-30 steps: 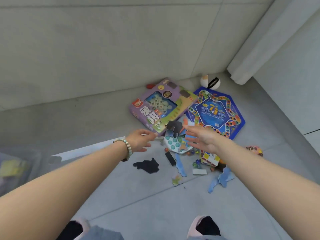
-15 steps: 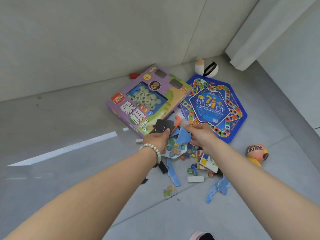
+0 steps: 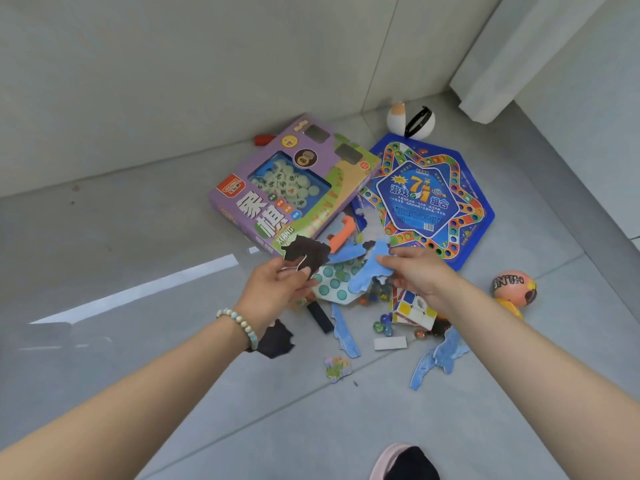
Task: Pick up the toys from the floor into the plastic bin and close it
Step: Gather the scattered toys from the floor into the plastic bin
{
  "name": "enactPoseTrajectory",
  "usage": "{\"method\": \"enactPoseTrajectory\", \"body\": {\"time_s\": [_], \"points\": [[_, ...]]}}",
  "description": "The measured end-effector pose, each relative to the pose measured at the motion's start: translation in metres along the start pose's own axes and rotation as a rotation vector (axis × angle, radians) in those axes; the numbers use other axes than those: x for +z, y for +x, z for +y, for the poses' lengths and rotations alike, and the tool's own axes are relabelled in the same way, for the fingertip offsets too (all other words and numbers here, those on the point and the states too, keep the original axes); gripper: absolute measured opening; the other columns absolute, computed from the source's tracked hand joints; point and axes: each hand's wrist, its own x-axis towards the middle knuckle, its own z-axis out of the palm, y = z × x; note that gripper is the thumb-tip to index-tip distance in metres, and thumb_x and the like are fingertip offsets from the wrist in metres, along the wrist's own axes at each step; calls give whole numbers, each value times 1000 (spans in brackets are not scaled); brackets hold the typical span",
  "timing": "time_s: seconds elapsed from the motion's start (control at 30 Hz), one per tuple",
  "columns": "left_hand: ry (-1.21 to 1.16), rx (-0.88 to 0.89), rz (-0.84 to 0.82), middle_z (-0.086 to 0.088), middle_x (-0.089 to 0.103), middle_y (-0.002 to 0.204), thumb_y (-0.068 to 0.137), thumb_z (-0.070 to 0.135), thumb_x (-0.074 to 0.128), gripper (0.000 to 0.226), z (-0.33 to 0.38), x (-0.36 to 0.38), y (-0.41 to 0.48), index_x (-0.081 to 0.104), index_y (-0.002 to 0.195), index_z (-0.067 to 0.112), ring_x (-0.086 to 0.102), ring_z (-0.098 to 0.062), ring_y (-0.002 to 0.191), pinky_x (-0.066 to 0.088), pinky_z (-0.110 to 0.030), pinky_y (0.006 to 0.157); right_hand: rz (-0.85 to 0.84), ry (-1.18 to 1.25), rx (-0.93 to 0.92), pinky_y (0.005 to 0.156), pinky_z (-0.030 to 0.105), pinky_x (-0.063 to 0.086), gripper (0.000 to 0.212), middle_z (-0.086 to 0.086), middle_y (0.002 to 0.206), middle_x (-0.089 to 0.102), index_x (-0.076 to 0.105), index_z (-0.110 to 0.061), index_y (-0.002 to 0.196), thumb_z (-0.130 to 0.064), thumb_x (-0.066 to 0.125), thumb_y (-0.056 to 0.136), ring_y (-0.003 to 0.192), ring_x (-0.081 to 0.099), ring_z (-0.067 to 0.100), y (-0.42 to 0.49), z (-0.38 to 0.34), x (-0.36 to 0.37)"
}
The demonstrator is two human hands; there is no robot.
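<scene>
Toys (image 3: 332, 282) lie scattered on the grey tiled floor (image 3: 346, 427) near a wall corner. Among them are a purple Chinese chess box (image 3: 294, 188), a blue hexagonal game board (image 3: 426, 202) touching it, marbles (image 3: 381, 323) and a puzzle cube (image 3: 407, 308). The left hand (image 3: 277, 289), with a bead bracelet (image 3: 239, 322) on its wrist, pinches a black puzzle piece (image 3: 306, 252). The right hand (image 3: 419, 271) pinches a blue puzzle piece (image 3: 370, 271) just beside it.

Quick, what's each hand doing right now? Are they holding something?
Left hand: pinches a black puzzle piece.
Right hand: grips a blue puzzle piece.
</scene>
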Motion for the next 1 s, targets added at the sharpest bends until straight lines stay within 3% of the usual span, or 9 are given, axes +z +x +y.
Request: {"method": "enactPoseTrajectory", "body": {"time_s": [0.1, 0.17, 0.2, 0.3, 0.4, 0.47, 0.7, 0.87, 1.0], "points": [[-10, -25, -64, -16, 64, 114, 92, -1, 52, 43, 7, 0, -2, 39, 133, 1, 70, -11, 69, 57, -21, 70, 13, 51, -58, 71, 26, 51, 43, 10, 108, 64, 53, -4, 128, -15, 64, 88, 80, 58, 19, -11, -2, -16], [-21, -37, -107, -6, 64, 106, 93, -1, 50, 63, 11, 4, -3, 19, 147, 8, 68, -19, 80, 56, -24, 74, 34, 133, -96, 70, 24, 51, 46, 10, 112, 64, 50, -5, 130, -15, 64, 88, 81, 60, 18, -18, -5, -23], [-35, -53, -122, -5, 63, 105, 94, 0, 48, 62, 12, 6, -4, 19, 147, 10, 67, -21, 85, 55, -26, 76, 20, 169, -113, 69, 23, 51, 46, 9, 109, 65, 51, -6, 130, -16, 65, 87, 81, 61, 17, -22, -7, -24], [-180, -126, -169, -10, 59, 128, 98, 14, 44, 41, 17, 12, -3, 38, 139, 14, 65, -26, 98, 56, -30, 79, -119, 173, -143, 67, 22, 50, 39, 8, 105, 67, 56, -10, 121, -19, 67, 85, 81, 61, 15, -36, -7, -13], [-324, -150, -205, -5, 67, 115, 96, 46, 38, 42, 20, 15, -4, 55, 125, 20, 69, -25, 91, 59, -34, 74, -205, 136, -146, 60, 20, 48, 29, 4, 91, 67, 60, -12, 112, -19, 67, 84, 72, 58, 12, -45, -4, 8], [-281, -126, -188, -2, 71, 104, 93, 54, 35, 46, 18, 15, -2, 60, 117, 23, 71, -22, 84, 60, -33, 69, -219, 150, -141, 56, 21, 47, 19, 2, 83, 67, 63, -14, 100, -20, 69, 83, 71, 58, 14, -46, -4, 19], [-167, -36, -211, -6, 71, 100, 95, 40, 45, 31, 12, 10, -1, 58, 116, 22, 68, -18, 82, 59, -28, 70, -243, 178, -164, 51, 19, 49, 15, 1, 80, 69, 61, -14, 84, -23, 72, 80, 63, 62, 12, -51, -9, 45], [-225, -9, -158, -1, 70, 93, 97, 27, 46, 26, 14, 3, -1, 55, 121, 21, 66, -16, 74, 55, -33, 74, -261, 253, -154, 64, 22, 57, 18, 4, 92, 69, 65, -12, 98, -26, 65, 86, 74, 68, 18, -54, -13, 49], [-272, -18, -154, -9, 66, 115, 96, 23, 48, 31, 17, -5, 0, 54, 126, 18, 65, -25, 96, 49, -42, 91, -242, 251, -195, 66, 19, 56, 9, 10, 93, 71, 64, -12, 93, -10, 67, 84, 77, 67, 18, -55, -7, 50]]}}
